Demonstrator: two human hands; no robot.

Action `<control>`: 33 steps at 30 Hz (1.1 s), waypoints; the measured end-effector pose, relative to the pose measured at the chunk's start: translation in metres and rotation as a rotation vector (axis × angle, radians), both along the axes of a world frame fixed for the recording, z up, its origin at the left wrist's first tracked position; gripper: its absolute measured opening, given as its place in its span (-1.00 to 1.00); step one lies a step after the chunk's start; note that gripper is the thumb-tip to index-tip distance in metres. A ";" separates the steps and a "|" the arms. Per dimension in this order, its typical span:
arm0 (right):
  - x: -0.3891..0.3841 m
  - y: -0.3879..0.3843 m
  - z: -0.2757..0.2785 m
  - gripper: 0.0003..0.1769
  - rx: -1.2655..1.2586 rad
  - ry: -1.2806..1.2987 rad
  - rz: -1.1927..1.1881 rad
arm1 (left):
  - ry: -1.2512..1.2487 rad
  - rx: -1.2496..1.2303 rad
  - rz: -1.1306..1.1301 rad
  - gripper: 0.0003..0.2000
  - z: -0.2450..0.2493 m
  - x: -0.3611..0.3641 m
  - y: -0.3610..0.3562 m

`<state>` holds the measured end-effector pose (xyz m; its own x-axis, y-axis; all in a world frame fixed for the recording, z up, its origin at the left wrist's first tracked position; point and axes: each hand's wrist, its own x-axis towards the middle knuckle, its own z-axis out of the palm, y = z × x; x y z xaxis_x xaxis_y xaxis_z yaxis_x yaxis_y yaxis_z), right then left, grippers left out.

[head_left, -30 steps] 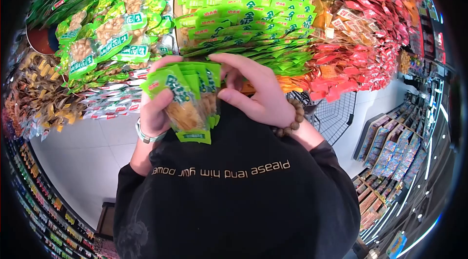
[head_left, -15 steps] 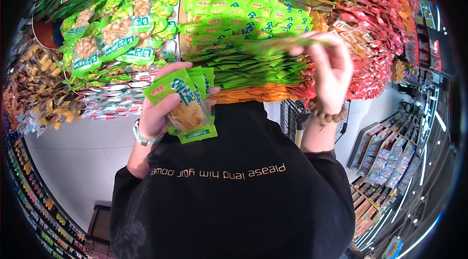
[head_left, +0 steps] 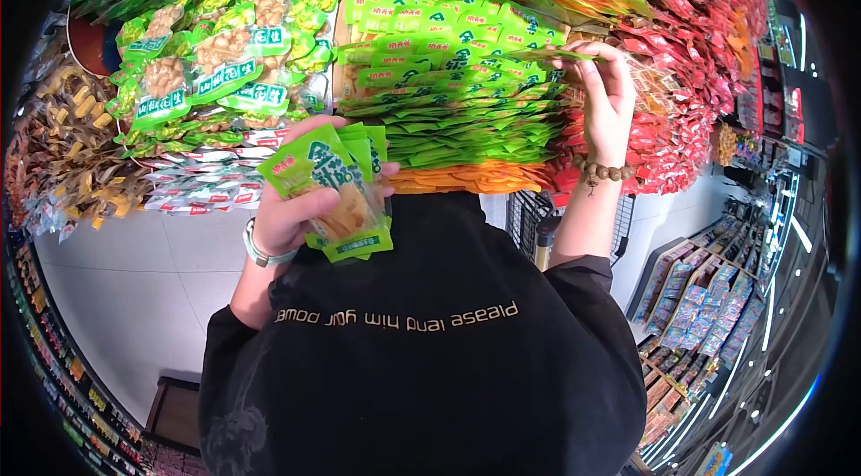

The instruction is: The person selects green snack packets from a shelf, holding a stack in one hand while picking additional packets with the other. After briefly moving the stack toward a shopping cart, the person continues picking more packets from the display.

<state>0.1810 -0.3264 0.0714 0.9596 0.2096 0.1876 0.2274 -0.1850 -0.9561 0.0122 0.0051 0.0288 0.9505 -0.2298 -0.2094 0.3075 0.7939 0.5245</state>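
OK, L hand (head_left: 289, 212) at 9 o'clock, wrapped round a fan of green pkts (head_left: 348, 203), thumb across the front, fingers behind, a tip showing past their 3 o'clock edge. R hand (head_left: 610, 108) up at 2 o'clock, well apart from L, thumb & fingertips pinched together on a thin green pkt (head_left: 538, 55), seen nearly edge-on; other fingers bent. It's over the stacked green rows (head_left: 457, 108) at 12 o'clock; contact w/ them, can't tell. Peanut pkts (head_left: 166, 82) at 10 o'clock, red pkts (head_left: 668, 149) beside R hand.
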 end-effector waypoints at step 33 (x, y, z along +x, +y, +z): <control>-0.017 0.048 -0.001 -0.84 -0.917 -0.560 0.155 | -0.005 -0.008 -0.042 -0.27 -0.004 0.002 0.003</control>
